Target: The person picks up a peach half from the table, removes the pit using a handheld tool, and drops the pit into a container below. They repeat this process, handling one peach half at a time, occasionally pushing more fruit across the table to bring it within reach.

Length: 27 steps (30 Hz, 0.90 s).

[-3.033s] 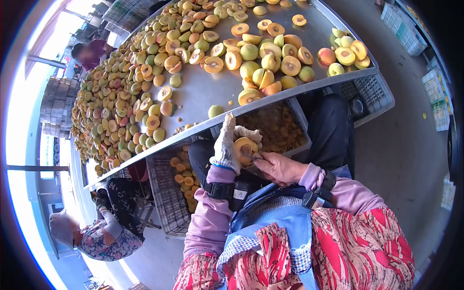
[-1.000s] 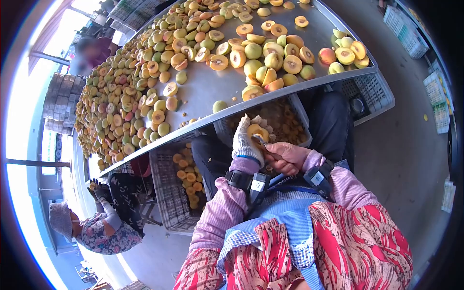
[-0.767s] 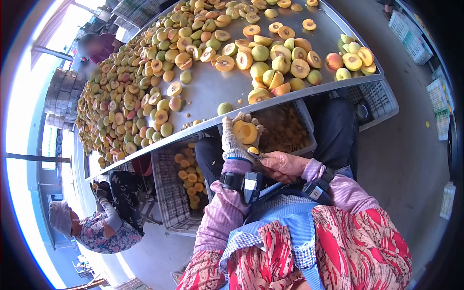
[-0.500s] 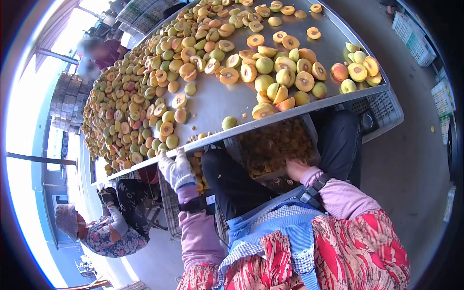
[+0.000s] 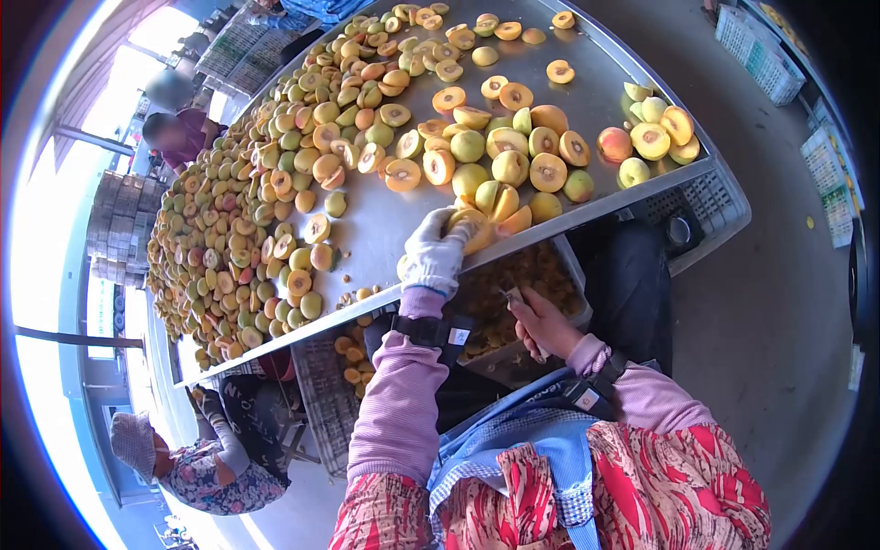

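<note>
My left hand [image 5: 433, 255], in a white glove, is at the table's near edge, its fingers closed around a cut yellow peach half [image 5: 474, 231]. Beside it lies a cluster of halved peaches [image 5: 547, 171] with pits still showing in several. Lower and to the right, my bare right hand [image 5: 547, 323] grips a slim pitting tool [image 5: 510, 292] with a metal tip, most of its handle hidden in my fist. Under that hand, between my knees, a crate [image 5: 570, 266] holds brownish peach pits and scraps [image 5: 527, 275].
A metal table [image 5: 367, 234] with a raised rim carries a large heap of peach halves [image 5: 238, 211]. Another crate [image 5: 321, 385] with peach pieces stands at my left knee. A co-worker [image 5: 211, 458] sits to the left, another person [image 5: 183, 137] across. Crates [image 5: 756, 55] line the right.
My left hand has moved right along the table edge and closed on a peach half. My right hand has risen out of the crate, with the tool now showing. The view has shifted slightly.
</note>
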{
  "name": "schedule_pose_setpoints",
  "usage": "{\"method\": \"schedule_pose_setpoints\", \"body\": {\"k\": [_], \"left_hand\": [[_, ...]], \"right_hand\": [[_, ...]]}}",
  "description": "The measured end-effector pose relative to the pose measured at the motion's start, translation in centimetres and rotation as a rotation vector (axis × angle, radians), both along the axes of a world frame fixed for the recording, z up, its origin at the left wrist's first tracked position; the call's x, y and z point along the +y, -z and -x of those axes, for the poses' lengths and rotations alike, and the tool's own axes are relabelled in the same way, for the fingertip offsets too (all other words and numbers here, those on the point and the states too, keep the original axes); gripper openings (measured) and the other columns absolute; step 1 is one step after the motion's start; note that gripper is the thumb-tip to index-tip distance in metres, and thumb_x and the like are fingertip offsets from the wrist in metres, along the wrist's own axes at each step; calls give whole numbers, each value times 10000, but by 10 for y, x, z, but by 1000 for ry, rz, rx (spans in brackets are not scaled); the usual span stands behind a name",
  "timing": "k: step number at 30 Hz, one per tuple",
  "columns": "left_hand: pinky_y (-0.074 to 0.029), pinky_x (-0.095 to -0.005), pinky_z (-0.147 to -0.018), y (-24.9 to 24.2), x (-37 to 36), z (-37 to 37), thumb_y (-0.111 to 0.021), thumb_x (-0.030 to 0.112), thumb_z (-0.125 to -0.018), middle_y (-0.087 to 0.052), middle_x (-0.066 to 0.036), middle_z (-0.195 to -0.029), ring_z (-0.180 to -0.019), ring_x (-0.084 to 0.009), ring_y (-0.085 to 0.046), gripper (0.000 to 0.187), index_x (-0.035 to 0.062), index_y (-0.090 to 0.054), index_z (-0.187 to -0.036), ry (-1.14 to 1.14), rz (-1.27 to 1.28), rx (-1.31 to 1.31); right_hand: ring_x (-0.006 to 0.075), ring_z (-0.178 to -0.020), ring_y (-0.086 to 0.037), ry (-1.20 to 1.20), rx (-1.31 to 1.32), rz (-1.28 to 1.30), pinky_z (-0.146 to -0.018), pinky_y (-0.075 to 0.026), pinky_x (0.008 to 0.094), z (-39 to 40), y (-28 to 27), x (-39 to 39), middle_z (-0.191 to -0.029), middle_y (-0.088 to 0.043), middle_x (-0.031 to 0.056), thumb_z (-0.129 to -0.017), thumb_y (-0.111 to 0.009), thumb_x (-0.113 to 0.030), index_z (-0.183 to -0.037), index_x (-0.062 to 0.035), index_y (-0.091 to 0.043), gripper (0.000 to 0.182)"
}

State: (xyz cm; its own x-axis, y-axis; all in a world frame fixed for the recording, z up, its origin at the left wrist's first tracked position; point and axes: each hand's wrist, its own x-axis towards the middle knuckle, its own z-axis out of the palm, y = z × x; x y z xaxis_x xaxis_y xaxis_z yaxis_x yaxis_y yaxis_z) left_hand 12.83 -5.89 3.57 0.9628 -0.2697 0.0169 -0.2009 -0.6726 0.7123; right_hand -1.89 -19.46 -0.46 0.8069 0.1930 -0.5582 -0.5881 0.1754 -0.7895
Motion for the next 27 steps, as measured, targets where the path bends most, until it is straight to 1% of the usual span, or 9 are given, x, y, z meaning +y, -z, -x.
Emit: {"method": "schedule_pose_setpoints", "body": {"k": [3, 4, 6, 7, 8, 10, 11, 16, 27], "left_hand": [[-467, -273, -745, -12, 7, 22, -616, 166, -793, -616, -56, -842, -765, -149, -573, 213, 7, -591, -932, -257, 711, 129], [-467, -273, -745, -9, 10, 33, -616, 166, -793, -616, -56, -842, -765, -149, -573, 213, 7, -591, -932, -258, 712, 127], [-476, -284, -741, 0, 16, 57, -588, 154, -802, -593, -54, -845, -789, -153, -573, 164, 40, -546, -911, -242, 1347, 225], [-492, -323, -722, 2, 17, 68, -567, 141, -803, -575, -80, -906, -804, -193, -577, 157, 63, -501, -921, -274, 1463, 380], [-503, -368, -703, -16, 10, 84, -550, 174, -816, -567, -108, -975, -800, -246, -581, 234, 73, -514, -1023, -298, 1537, 554], [-502, -393, -693, -16, 17, 93, -542, 260, -847, -559, -113, -1029, -825, -281, -575, 349, 83, -502, -1145, -271, 1536, 544], [-502, -393, -693, -15, 20, 96, -542, 260, -847, -559, -113, -1029, -825, -281, -575, 349, 83, -502, -1145, -273, 1539, 541], [-494, -375, -717, -5, 24, 114, -530, 377, -874, -579, -97, -1015, -856, -254, -568, 415, 86, -525, -1170, -409, 1543, 593], [-501, -422, -755, 6, 18, 115, -544, 345, -838, -584, -121, -950, -846, -289, -575, 397, 60, -530, -1115, -432, 1563, 545]], "right_hand": [[50, -435, -403, 84, -279, -104, -369, -300, 227, 5, -21, 0, -590, -438, -8, -963, -409, -335, -986, -103, -437, 235], [50, -435, -403, 82, -280, -104, -369, -300, 227, 6, -23, 5, -590, -438, -8, -963, -409, -335, -986, -103, -437, 235], [34, -489, -414, 85, -602, -19, -419, -336, 219, 7, -29, 20, -587, -417, -19, -960, -421, -338, -992, -86, -440, 254], [154, -560, -547, 73, -726, 176, -500, -415, 281, 8, -29, 25, -630, -515, 61, -956, -433, -320, -1016, -46, -451, 281], [154, -560, -547, 68, -726, 175, -500, -415, 281, 11, -27, 29, -630, -515, 61, -956, -433, -320, -1016, -46, -451, 281], [397, -713, -584, -2, -829, 429, -618, -439, 434, 14, -23, 32, -705, -567, 207, -943, -449, -250, -981, -30, -463, 223], [436, -812, -561, -64, -740, 420, -649, -446, 442, 17, -28, 30, -817, -591, 251, -938, -457, -250, -1005, -24, -481, 237], [428, -825, -573, -7, -733, 368, -665, -455, 439, 23, -33, 42, -842, -594, 252, -937, -461, -252, -1007, -2, -481, 260], [432, -842, -571, 25, -638, 458, -687, -457, 444, 22, -26, 56, -866, -590, 267, -934, -462, -257, -1001, 3, -455, 269]]}}
